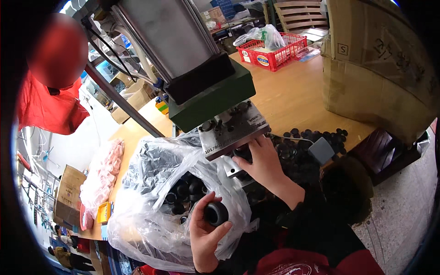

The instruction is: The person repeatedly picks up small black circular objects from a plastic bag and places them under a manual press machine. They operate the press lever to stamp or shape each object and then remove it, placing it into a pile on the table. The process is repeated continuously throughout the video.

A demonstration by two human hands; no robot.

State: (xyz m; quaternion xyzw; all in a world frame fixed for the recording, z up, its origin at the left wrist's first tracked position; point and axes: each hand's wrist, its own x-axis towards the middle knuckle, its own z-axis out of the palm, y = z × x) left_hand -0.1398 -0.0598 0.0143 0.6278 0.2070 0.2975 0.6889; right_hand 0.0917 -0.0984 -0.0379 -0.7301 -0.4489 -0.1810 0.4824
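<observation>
My left hand [205, 233] grips a black, round, hollow part [216, 214] between thumb and fingers, in front of a clear plastic bag [151, 233]. More black round parts [188, 189] lie inside the bag's opening. My right hand [265, 162] reaches under the press's metal plate [233, 130], fingers bent and thumb pointing left. Something dark shows between its thumb and fingers, but the plate's edge hides most of it. Just below the thumb is a metal fixture [233, 168]. The press's green block [213, 94] sits above the plate.
Small black pieces [298, 151] are heaped right of the press, beside a grey box on a cable [321, 150]. A large cardboard box [362, 87] stands at the right, a red basket [275, 63] at the back. Pink bagged items [103, 176] lie left. A person in red [50, 103] is at far left.
</observation>
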